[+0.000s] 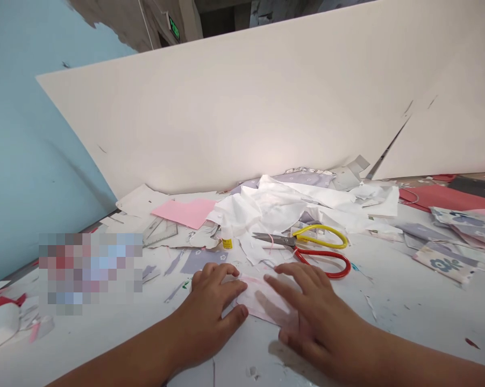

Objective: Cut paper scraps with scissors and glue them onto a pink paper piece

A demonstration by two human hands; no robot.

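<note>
A small pale pink-and-white piece (258, 298), cloth or paper, lies flat on the white table between my hands. At its left edge is my left hand (212, 309), fingers apart and slightly curled; the thumb and fingertips rest on or just over the edge. My right hand (327, 317) is spread over the piece's right end, holding nothing, with its shadow falling across it. Just beyond lie scissors (294, 241) with one yellow and one red handle, blades pointing left. Left of the blades stands a small yellow-labelled bottle (227, 243), partly covered by white cloth.
White crumpled cloth (266, 199) is heaped behind the scissors, against a tall white board (246, 107). A pink sheet (186, 212) lies on scraps at the left. Floral packets (444, 263) and red sheets (452, 197) are at the right. One area at left is blurred.
</note>
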